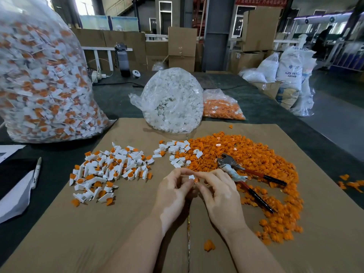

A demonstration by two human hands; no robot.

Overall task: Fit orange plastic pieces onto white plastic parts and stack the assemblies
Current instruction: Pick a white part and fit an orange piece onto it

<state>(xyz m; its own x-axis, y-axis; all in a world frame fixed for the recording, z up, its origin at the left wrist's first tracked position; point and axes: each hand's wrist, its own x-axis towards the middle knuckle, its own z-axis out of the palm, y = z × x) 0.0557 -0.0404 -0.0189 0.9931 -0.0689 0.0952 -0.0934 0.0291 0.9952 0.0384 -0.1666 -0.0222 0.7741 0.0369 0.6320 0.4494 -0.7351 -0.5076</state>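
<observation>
- Both hands meet over the middle of the cardboard sheet point(137, 223), fingertips bunched together around one tiny assembly.
- The left hand point(173, 192) has its fingers curled in, thumb and forefinger pinching the piece from the left side.
- The right hand point(218, 191) does the same from the right, fingers curled, tips pressed onto the same piece.
- The thing itself: a little white plastic part point(191, 177) with a squarish flat tab sticking up between the fingertips, and an orange piece point(196, 180) showing just under it. Most of it is hidden by the fingers, so can't tell how far the orange bit is seated.
- Just past the fingertips sits a small scatter of loose white parts point(175, 152), chunky little things with a round socket and a flat tab.
- To the right of those is a big spread of loose orange pieces point(256, 154), small and knobbly, curving down along the right side of the cardboard.
- A pair of pliers point(246, 174) with red and black handles lies on top of that orange heap, near the right hand.
- On the left, well apart from the hands, a pile of finished assemblies point(110, 170): white bodies with orange caps, lying every which way.
- Further back, a clear bag of white parts point(173, 101), a smaller bag of orange pieces point(222, 107) beside it, and a huge bag of finished assemblies point(43, 75) at the far left.
</observation>
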